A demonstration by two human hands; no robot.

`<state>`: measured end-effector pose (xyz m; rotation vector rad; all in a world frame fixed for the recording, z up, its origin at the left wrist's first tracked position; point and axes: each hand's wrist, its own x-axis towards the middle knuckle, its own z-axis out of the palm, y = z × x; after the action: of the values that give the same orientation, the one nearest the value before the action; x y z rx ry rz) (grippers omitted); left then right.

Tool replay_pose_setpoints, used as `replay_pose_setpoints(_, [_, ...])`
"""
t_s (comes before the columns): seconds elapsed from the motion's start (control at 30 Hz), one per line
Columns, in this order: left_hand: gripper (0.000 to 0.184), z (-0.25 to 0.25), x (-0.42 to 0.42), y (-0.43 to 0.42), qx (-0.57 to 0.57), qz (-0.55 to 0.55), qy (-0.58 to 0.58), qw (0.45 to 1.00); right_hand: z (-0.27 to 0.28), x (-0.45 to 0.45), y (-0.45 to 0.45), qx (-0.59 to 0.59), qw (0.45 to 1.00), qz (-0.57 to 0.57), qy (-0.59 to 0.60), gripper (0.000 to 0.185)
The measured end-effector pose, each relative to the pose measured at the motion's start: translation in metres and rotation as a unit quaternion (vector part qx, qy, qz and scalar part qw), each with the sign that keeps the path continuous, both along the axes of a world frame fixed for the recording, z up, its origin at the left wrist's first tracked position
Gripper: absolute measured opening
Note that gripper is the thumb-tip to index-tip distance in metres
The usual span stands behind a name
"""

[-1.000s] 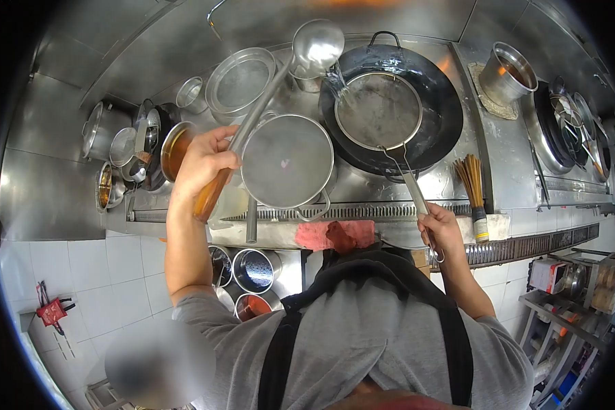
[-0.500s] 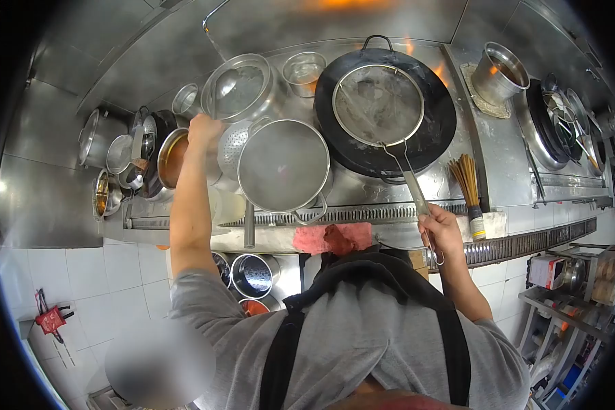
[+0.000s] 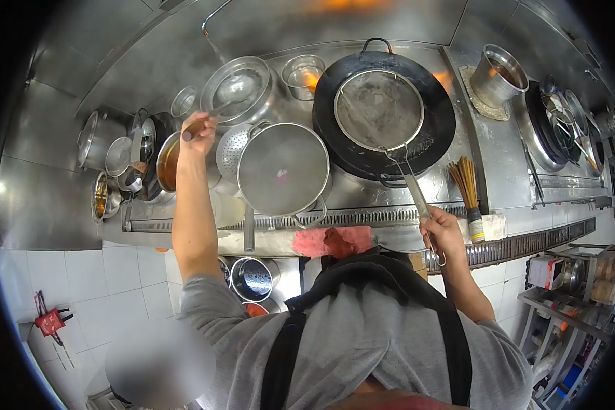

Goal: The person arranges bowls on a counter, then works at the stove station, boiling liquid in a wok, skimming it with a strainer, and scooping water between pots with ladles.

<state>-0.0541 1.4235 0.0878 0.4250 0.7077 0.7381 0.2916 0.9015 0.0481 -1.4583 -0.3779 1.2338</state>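
My left hand (image 3: 198, 134) is closed round the wooden handle of a metal ladle (image 3: 238, 89), whose bowl sits in a round pot of water (image 3: 256, 63) at the back left. My right hand (image 3: 444, 232) grips the handle of a round mesh strainer (image 3: 379, 111). The strainer rests over a black wok (image 3: 436, 130), with liquid and steam showing through its mesh. Between the hands stands a tall pot (image 3: 283, 167) of cloudy liquid, beside a perforated ladle (image 3: 231, 154).
A bamboo brush (image 3: 466, 188) lies right of the wok, near a metal pot (image 3: 500, 75) on a cloth. A small bowl (image 3: 302, 72) stands behind. A red cloth (image 3: 331, 240) lies on the front edge. Pans and pots (image 3: 102, 140) crowd the left. Flames glow near the wok.
The ladle went from pouring water at the wok to the back-left pot, with my left hand moving left. The strainer stayed over the wok in my right hand.
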Motion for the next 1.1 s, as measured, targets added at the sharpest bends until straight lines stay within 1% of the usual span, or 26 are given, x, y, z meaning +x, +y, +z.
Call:
replay_pose_setpoints(0.03, [0.019,0.011,0.000,-0.010,0.002,0.002,0.001,1.000,0.000,0.001,0.001,0.002,1.000,0.002,0.001,0.011])
replay_pose_setpoints(0.1, [0.030,0.036,0.005,-0.036,-0.004,-0.030,0.013,0.999,0.000,0.002,0.004,-0.010,1.000,0.007,-0.007,0.011])
replay_pose_setpoints(0.13, [0.030,0.047,0.007,-0.049,-0.002,-0.028,0.014,1.000,-0.001,0.003,0.006,-0.008,1.000,0.009,-0.006,0.011])
replay_pose_setpoints(0.2, [0.039,0.066,0.010,-0.073,0.007,-0.082,-0.018,0.996,-0.007,0.004,0.010,-0.003,1.000,0.014,-0.003,0.011])
replay_pose_setpoints(0.23, [0.042,0.072,0.010,-0.081,0.008,-0.104,-0.026,0.994,-0.009,0.005,0.012,-0.001,1.000,0.015,-0.002,0.011])
replay_pose_setpoints(0.27, [0.042,0.079,0.011,-0.089,0.009,-0.103,-0.025,0.994,-0.011,0.005,0.014,0.002,1.000,0.020,-0.003,0.011])
replay_pose_setpoints(0.33, [0.051,0.090,0.014,-0.107,0.019,-0.166,-0.044,0.985,-0.011,0.005,0.018,0.005,1.000,0.026,-0.002,0.011])
replay_pose_setpoints(0.4, [0.051,0.095,0.018,-0.122,-0.002,-0.170,-0.054,0.984,-0.009,0.003,0.022,0.012,0.999,0.036,0.005,0.011])
replay_pose_setpoints(0.47, [0.044,0.099,0.022,-0.135,0.014,-0.225,-0.032,0.974,-0.010,0.002,0.024,0.018,0.999,0.037,0.012,0.012])
replay_pose_setpoints(0.5, [0.043,0.102,0.027,-0.143,0.042,-0.233,0.008,0.972,-0.010,0.002,0.025,0.024,0.999,0.037,0.016,0.012])
replay_pose_setpoints(0.53, [0.043,0.103,0.030,-0.147,0.042,-0.233,0.009,0.971,-0.009,0.001,0.025,0.024,0.999,0.036,0.018,0.012])
replay_pose_setpoints(0.6, [0.043,0.104,0.037,-0.156,0.131,-0.273,0.073,0.950,-0.005,-0.001,0.023,0.020,0.999,0.032,0.016,0.011])
replay_pose_setpoints(0.63, [0.045,0.111,0.041,-0.162,0.180,-0.281,0.153,0.930,-0.007,-0.001,0.021,0.018,0.999,0.029,0.018,0.011])
replay_pose_setpoints(0.67, [0.045,0.115,0.047,-0.169,0.178,-0.284,0.152,0.930,-0.009,-0.001,0.017,0.020,0.999,0.027,0.017,0.011])
replay_pose_setpoints(0.73, [0.047,0.120,0.056,-0.182,0.275,-0.280,0.243,0.887,-0.011,0.001,0.010,0.020,0.999,0.024,0.017,0.011])
replay_pose_setpoints(0.77, [0.052,0.123,0.057,-0.185,0.297,-0.269,0.291,0.869,-0.011,0.002,0.006,0.015,1.000,0.017,0.019,0.011])
replay_pose_setpoints(0.8, [0.052,0.121,0.057,-0.185,0.296,-0.269,0.290,0.869,-0.010,0.003,0.002,0.009,1.000,0.011,0.019,0.011])
replay_pose_setpoints(0.87, [0.057,0.118,0.058,-0.185,0.386,-0.212,0.379,0.814,-0.010,0.003,-0.005,0.000,1.000,0.002,0.017,0.011])
replay_pose_setpoints(0.9, [0.057,0.113,0.055,-0.179,0.386,-0.213,0.378,0.814,-0.011,0.003,-0.008,-0.004,1.000,-0.001,0.013,0.012])
replay_pose_setpoints(0.97, [0.062,0.098,0.044,-0.150,0.477,-0.146,0.429,0.753,-0.013,0.004,-0.011,-0.008,1.000,-0.007,0.009,0.012])
replay_pose_setpoints(1.0, [0.062,0.092,0.038,-0.135,0.477,-0.148,0.427,0.754,-0.014,0.004,-0.013,-0.004,1.000,-0.006,0.017,0.014])
replay_pose_setpoints(1.07, [0.060,0.079,0.029,-0.101,0.534,-0.124,0.553,0.627,-0.013,0.003,-0.014,-0.004,1.000,-0.004,0.027,0.016])
replay_pose_setpoints(1.1, [0.056,0.073,0.028,-0.086,0.532,-0.123,0.614,0.570,-0.009,0.002,-0.013,-0.004,1.000,-0.009,0.019,0.016])
